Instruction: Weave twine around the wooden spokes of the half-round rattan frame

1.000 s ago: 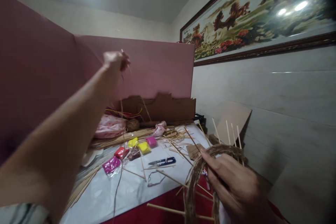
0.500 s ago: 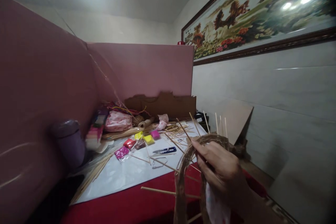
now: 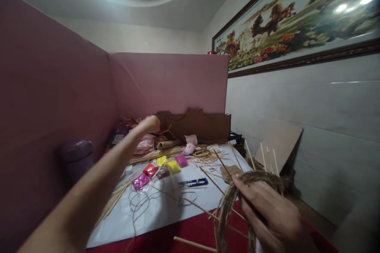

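Note:
My right hand (image 3: 268, 211) is closed around the rim of a woven twine basket frame (image 3: 230, 201) at the lower right, with several thin wooden sticks (image 3: 263, 157) standing up out of it. My left arm stretches forward over the table, and my left hand (image 3: 148, 123) is closed above the far clutter, its fingers pinched together; whatever they hold is too small to see. A thin brown twine (image 3: 142, 203) lies in loose loops on the white sheet (image 3: 154, 217) below that arm.
On the sheet lie small coloured clay packets (image 3: 162, 167), blue snips (image 3: 193, 182) and scattered sticks (image 3: 208, 174). A purple container (image 3: 77, 156) stands at the left. Pink partition panels (image 3: 166, 81) enclose the back and left. Brown cardboard (image 3: 197, 122) and pink cloth (image 3: 145, 144) sit behind.
My left arm, out of sight half a second ago after being raised high, reaches forward again, lower. The twine now lies slack in loops on the sheet. The view shifted slightly.

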Motion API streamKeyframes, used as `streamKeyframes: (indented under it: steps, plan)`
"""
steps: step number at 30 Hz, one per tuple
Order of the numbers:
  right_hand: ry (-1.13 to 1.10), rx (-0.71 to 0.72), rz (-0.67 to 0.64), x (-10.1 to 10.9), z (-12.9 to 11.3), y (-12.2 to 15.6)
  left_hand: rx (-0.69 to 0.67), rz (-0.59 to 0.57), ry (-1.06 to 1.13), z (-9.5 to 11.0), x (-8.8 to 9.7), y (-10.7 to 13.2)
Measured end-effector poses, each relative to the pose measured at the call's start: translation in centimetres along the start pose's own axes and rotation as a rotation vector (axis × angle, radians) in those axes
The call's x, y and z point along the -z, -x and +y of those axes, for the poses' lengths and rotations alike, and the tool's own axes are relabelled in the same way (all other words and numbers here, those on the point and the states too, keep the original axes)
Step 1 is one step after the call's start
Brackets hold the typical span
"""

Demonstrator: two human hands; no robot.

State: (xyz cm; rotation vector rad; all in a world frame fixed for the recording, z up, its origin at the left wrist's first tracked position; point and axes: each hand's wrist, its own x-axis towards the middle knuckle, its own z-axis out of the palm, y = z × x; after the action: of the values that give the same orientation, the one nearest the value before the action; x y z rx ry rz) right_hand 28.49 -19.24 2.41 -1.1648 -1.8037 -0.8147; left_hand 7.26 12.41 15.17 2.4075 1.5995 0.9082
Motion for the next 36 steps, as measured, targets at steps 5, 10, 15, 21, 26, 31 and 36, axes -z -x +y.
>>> streamKeyframes:
  steps: [5, 10, 15, 21, 26, 31, 36]
  plan:
    - [0.073, 0.033, -0.072, -0.7, 0.8, 0.4, 0.007, -0.205, -0.235, -3.5, -9.9, 2.0]
    - [0.095, 0.015, -0.147, -1.6, 1.7, 1.0, -0.040, -0.160, -0.370, -4.2, -12.9, 2.3]
    - [0.098, 0.022, -0.170, -2.3, 2.3, 1.4, -0.063, -0.096, -0.378, -1.9, -11.4, 0.4]
    - [0.058, -0.005, -0.156, -2.9, 2.4, 1.5, -0.090, 0.022, -0.314, 2.4, -9.1, -2.9]
    - [0.046, -0.047, -0.132, -3.1, 2.3, 1.7, -0.077, -0.060, -0.216, 3.7, -11.9, -4.3]
    - [0.060, -0.006, -0.153, -2.9, 2.6, 1.6, -0.054, -0.168, -0.081, 1.2, -12.8, -3.9]
    - [-0.025, -0.050, -0.120, -2.9, 2.1, 0.3, -0.045, -0.301, 0.154, -1.2, -12.2, -0.7]
